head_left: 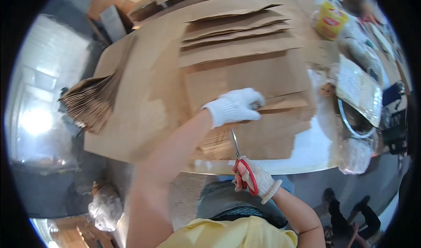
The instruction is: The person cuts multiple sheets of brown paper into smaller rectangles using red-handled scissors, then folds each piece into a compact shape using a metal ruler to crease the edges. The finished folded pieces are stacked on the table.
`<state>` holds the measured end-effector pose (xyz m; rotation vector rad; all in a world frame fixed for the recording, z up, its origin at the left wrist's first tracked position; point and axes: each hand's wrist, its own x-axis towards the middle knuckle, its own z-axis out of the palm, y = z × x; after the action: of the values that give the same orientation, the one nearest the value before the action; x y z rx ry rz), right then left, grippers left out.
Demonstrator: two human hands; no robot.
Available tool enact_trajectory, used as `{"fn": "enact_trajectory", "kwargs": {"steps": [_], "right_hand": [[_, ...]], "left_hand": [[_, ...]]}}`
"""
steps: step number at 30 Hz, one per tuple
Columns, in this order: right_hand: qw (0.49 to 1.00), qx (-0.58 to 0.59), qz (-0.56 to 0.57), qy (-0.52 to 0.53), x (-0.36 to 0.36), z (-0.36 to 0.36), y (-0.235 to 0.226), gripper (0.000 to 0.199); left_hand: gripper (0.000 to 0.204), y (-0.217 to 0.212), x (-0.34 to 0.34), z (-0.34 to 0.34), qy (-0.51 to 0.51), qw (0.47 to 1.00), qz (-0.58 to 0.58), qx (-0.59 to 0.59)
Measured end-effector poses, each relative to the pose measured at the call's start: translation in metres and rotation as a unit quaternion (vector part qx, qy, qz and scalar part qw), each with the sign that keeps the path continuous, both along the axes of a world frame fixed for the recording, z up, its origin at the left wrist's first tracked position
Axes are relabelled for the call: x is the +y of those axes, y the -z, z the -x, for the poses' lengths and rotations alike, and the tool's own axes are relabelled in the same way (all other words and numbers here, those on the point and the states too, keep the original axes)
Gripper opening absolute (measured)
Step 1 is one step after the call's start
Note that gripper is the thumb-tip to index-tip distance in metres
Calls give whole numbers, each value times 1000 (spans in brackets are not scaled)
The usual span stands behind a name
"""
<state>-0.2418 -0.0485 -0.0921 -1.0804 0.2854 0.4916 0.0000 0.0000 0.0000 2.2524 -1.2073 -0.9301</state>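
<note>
L hand (234, 106), white glove, pressed flat on brown paper sheets (263, 129) to pin them on the surface (315, 153) so they don't slide. R hand (256, 180), gloved too, clamped on red-handled scissors (241, 160), blades pointing up into sheet edge near the person, w/ the cut line just below L hand. Fanned stack of paper bags (92, 101) sits well off to left, out of the way. Yellow packet (330, 21) far right corner.
</note>
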Motion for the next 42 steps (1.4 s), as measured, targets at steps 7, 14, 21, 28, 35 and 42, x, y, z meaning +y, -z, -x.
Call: {"fn": "enact_trajectory", "kwargs": {"steps": [7,14,21,28,35,42], "right_hand": [[995,69,72,-2,44,-36,-18,57],[986,149,-48,61,-29,-7,-48,61],[952,176,-183,171,-76,-2,-45,91],[989,114,-48,80,-88,21,-39,86],[968,127,-135,168,-109,-8,-28,92],[951,182,-161,189,-91,-2,-62,109]], "left_hand": [[28,18,9,-3,-8,998,44,-52],[11,-2,5,-8,-83,888,135,-432],[21,35,16,42,-1,948,109,-298],[47,23,2,56,-50,958,13,-282],[48,20,-1,52,-19,956,19,-291],[52,29,3,57,-60,951,27,-302]]}}
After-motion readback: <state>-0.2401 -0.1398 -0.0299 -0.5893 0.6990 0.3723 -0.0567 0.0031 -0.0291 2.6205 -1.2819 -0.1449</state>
